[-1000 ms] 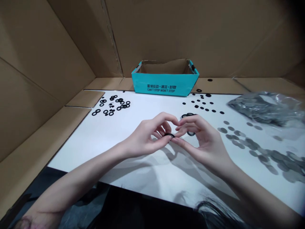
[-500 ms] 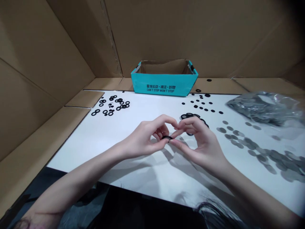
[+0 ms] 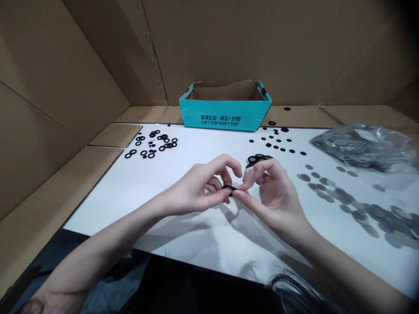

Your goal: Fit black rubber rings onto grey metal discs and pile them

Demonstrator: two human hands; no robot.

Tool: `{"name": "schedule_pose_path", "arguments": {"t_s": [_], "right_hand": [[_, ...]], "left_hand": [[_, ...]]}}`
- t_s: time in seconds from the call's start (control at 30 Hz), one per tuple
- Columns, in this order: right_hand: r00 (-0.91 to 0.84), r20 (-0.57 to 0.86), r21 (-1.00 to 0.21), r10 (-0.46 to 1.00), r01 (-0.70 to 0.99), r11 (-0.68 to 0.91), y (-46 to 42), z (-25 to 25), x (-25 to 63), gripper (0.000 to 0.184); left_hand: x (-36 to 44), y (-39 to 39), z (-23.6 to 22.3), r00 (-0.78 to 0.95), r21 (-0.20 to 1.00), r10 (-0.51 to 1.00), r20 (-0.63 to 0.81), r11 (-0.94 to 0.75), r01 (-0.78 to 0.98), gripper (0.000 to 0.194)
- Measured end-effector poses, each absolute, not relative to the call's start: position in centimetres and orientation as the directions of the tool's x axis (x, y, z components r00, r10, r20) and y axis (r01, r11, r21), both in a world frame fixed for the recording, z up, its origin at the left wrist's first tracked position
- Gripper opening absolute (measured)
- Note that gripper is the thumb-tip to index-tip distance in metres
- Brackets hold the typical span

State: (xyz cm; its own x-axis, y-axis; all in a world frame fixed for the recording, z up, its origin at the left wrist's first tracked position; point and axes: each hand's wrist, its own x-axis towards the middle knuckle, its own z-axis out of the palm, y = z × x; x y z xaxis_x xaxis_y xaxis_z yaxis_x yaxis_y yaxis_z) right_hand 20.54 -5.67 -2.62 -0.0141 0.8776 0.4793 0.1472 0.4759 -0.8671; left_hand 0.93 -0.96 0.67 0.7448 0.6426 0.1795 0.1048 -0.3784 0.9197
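The black O-ring (image 3: 229, 188) looks like matt rubber. The grey discs (image 3: 343, 198) are dull metal, with more inside a glossy clear plastic bag (image 3: 360, 148). The white tabletop (image 3: 183, 235) looks smooth, the teal box (image 3: 225, 117) is smooth card, and the cardboard wall (image 3: 229, 43) is matt brown.

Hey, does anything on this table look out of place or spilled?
Yes. A small black disc lies on the bare cardboard beyond the white sheet, so it looks stray from the other black discs on the sheet. A second one sits just off the sheet beside the teal tray.
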Motion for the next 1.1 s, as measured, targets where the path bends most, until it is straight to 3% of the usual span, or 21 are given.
{"name": "schedule_pose_path", "arguments": {"t_s": [0.17, 0.37, 0.7, 0.9, 1.1], "right_hand": [[-0.138, 0.453, -0.822, 0.881, 0.317, 0.473, -5.4, -2.7, 21.2, 0.026], [-0.15, 0.474, -0.777, 0.868, 0.393, 0.492, -5.2, -2.7, 21.5, 0.024], [-0.038, 0.52, -0.829, 0.853, 0.22, 0.515, -5.9, -2.8, 20.6, 0.03], [-0.195, 0.494, -0.794, 0.847, 0.296, 0.531, -5.7, -3.0, 21.1, 0.032], [-0.137, 0.434, -0.851, 0.89, 0.26, 0.455, -5.4, -3.0, 21.2, 0.034]], "left_hand": [[0.8, -0.6, 0.5, 0.725, 0.849, 0.654, 0.216, -0.492, 0.191, 0.033], [1.5, -0.9, -0.1, 0.667, 0.842, 0.671, 0.324, -0.526, 0.121, 0.024], [1.1, -0.9, 0.8, 0.717, 0.905, 0.66, 0.226, -0.415, 0.097, 0.017], [0.8, -0.8, 0.8, 0.763, 0.845, 0.624, 0.168, -0.49, 0.214, 0.025], [1.3, -1.0, 0.1, 0.709, 0.854, 0.652, 0.269, -0.501, 0.137, 0.021]]}}
